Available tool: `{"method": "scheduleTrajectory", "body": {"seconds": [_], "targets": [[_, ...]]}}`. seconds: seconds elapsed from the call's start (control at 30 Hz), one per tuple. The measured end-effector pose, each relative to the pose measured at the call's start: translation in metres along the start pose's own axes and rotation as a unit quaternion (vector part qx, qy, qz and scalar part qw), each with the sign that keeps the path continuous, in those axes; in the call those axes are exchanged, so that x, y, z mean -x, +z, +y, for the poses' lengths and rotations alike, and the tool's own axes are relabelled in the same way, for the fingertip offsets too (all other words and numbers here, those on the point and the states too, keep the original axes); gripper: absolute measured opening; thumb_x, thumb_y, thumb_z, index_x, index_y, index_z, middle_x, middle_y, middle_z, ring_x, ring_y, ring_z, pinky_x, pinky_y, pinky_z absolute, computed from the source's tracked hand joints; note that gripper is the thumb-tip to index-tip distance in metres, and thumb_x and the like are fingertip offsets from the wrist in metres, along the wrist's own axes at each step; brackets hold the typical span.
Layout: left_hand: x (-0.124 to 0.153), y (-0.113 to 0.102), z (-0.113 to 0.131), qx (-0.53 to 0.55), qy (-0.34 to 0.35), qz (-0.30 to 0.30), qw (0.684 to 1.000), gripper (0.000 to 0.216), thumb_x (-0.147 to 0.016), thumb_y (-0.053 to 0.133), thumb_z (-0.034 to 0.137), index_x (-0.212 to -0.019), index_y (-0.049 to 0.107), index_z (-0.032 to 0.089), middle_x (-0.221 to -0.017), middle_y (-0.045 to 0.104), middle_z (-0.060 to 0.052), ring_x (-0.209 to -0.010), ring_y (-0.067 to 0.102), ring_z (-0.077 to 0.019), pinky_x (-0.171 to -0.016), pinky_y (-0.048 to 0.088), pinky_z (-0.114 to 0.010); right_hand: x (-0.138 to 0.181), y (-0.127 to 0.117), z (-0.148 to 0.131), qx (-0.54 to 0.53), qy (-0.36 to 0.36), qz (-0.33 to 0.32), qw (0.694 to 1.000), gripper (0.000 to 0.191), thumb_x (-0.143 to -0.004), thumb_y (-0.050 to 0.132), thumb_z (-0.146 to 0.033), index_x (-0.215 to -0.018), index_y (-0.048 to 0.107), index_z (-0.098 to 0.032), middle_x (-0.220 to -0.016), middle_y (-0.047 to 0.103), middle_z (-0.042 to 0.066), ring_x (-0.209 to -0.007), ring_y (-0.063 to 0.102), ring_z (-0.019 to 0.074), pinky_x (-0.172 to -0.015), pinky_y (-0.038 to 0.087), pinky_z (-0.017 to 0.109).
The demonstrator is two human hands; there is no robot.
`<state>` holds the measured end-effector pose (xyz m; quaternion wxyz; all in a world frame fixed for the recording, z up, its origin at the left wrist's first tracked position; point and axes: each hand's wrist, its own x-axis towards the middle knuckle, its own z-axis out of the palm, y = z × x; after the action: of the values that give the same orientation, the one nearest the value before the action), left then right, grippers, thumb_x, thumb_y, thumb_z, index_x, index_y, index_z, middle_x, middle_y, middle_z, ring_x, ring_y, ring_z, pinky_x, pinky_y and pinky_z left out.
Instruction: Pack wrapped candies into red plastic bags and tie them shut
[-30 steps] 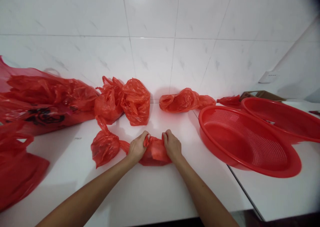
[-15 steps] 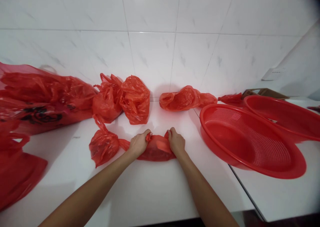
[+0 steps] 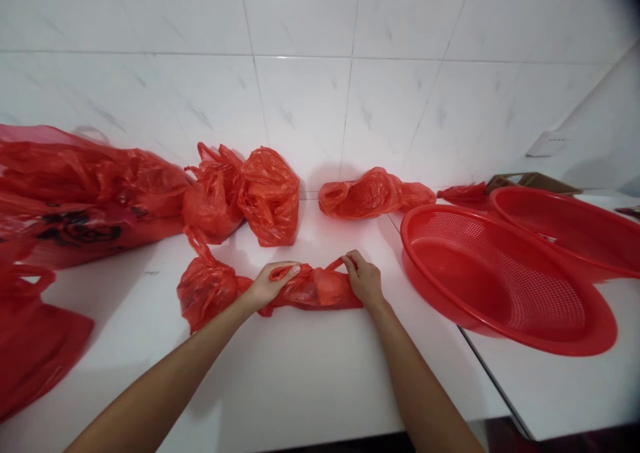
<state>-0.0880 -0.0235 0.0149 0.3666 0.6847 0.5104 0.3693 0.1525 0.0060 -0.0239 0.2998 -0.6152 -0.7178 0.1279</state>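
A small red plastic bag (image 3: 315, 290) lies on the white counter (image 3: 300, 373) in front of me. My left hand (image 3: 267, 284) is closed on its left handle. My right hand (image 3: 364, 281) pinches the right handle and holds it stretched out to the side. Both hands rest low on the counter with the bag's bulging body between them. Another knotted red bag (image 3: 205, 286) lies just left of my left hand, touching the held bag.
Two red bags (image 3: 245, 196) stand against the tiled wall, and one more (image 3: 370, 194) lies further right. Large red bags (image 3: 75, 196) fill the left side. A red perforated basin (image 3: 495, 280) and a second red basin (image 3: 570, 230) sit at the right.
My hands have moved apart, pulling the bag's handles sideways. The bag has stretched wider and flatter on the counter.
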Motion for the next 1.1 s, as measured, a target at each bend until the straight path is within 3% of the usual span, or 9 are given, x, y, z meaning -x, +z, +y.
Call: {"method": "scheduleTrajectory", "body": {"seconds": [0.2,0.37,0.5,0.7,0.87,1.0,1.1], "targets": [[-0.007,0.011,-0.011,-0.127,-0.03,0.043,0.99,0.038,-0.092,0.042,0.048,-0.095,0.07,0.022,-0.099,0.074,-0.006,-0.095,0.065,-0.0234,-0.085,0.048,-0.033,-0.004,0.006,0.006,0.065,0.028,-0.024,0.997,0.035,-0.099,0.032,-0.048,-0.102,0.059,-0.026,-0.078,0.067,0.0,-0.071,0.06,0.0165,-0.061,0.029,0.025],[-0.011,0.019,-0.02,-0.276,-0.095,0.05,0.955,0.034,-0.092,0.039,0.04,-0.1,0.07,0.028,-0.086,0.073,-0.007,-0.081,0.065,-0.0275,-0.07,0.043,-0.036,-0.008,0.01,0.005,0.127,0.053,-0.053,0.989,0.034,-0.098,0.035,-0.05,-0.1,0.061,-0.026,-0.077,0.068,0.002,-0.069,0.06,0.017,-0.058,0.026,0.026],[-0.013,0.022,-0.023,-0.343,-0.107,0.039,0.933,0.031,-0.091,0.041,0.035,-0.107,0.067,0.032,-0.092,0.073,-0.006,-0.084,0.065,-0.0266,-0.068,0.04,-0.033,-0.009,0.012,0.002,0.149,0.063,-0.068,0.985,0.033,-0.098,0.035,-0.049,-0.1,0.06,-0.027,-0.081,0.069,0.001,-0.069,0.06,0.016,-0.059,0.028,0.025],[-0.011,0.02,-0.017,-0.376,-0.103,0.026,0.921,0.029,-0.091,0.039,0.033,-0.103,0.065,0.03,-0.095,0.073,-0.005,-0.08,0.065,-0.0259,-0.065,0.039,-0.032,-0.007,0.01,0.002,0.143,0.075,-0.06,0.985,0.028,-0.099,0.036,-0.043,-0.102,0.059,-0.027,-0.083,0.068,0.001,-0.071,0.06,0.0158,-0.06,0.029,0.025],[0.001,-0.004,-0.013,-0.366,-0.095,0.031,0.925,0.029,-0.093,0.036,0.032,-0.088,0.063,0.024,-0.083,0.071,-0.006,-0.073,0.064,-0.0238,-0.059,0.039,-0.03,-0.008,0.008,0.012,0.113,0.133,-0.001,0.985,0.031,-0.099,0.033,-0.036,-0.102,0.06,-0.022,-0.079,0.066,0.005,-0.068,0.056,0.0167,-0.058,0.025,0.025],[0.003,-0.023,-0.011,-0.339,-0.085,0.027,0.936,0.025,-0.09,0.042,0.028,-0.079,0.063,0.022,-0.069,0.068,-0.004,-0.066,0.064,-0.0204,-0.06,0.043,-0.028,-0.01,0.007,0.019,0.055,0.137,0.031,0.989,0.03,-0.097,0.036,-0.038,-0.098,0.061,-0.022,-0.074,0.063,0.003,-0.065,0.053,0.0155,-0.057,0.023,0.025],[-0.006,-0.025,0.002,-0.328,-0.068,0.049,0.941,0.023,-0.088,0.044,0.02,-0.09,0.067,0.02,-0.087,0.072,-0.007,-0.082,0.068,-0.0229,-0.073,0.049,-0.032,-0.009,0.006,0.023,-0.003,0.126,0.042,0.991,0.031,-0.096,0.037,-0.042,-0.095,0.062,-0.023,-0.074,0.063,0.001,-0.067,0.052,0.0153,-0.057,0.025,0.024]]}}
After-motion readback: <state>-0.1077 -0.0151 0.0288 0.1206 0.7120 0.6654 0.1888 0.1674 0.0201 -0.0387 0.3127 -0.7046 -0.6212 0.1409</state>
